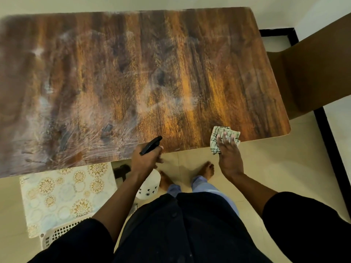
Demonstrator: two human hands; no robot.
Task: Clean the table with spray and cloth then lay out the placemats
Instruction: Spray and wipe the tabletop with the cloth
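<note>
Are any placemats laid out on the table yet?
No, the table top is bare apart from the cloth; the placemats sit on a basket below it.

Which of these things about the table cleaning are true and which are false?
1. The left hand holds the spray bottle. True.
2. The cloth lies in the middle of the table. False: it sits at the near edge, under the right hand.
3. The placemats are already laid on the table. False: they lie below the tabletop, on a white basket.
4. The tabletop shows smeary wipe marks. True.
5. A chair stands at the right end of the table. True.
</note>
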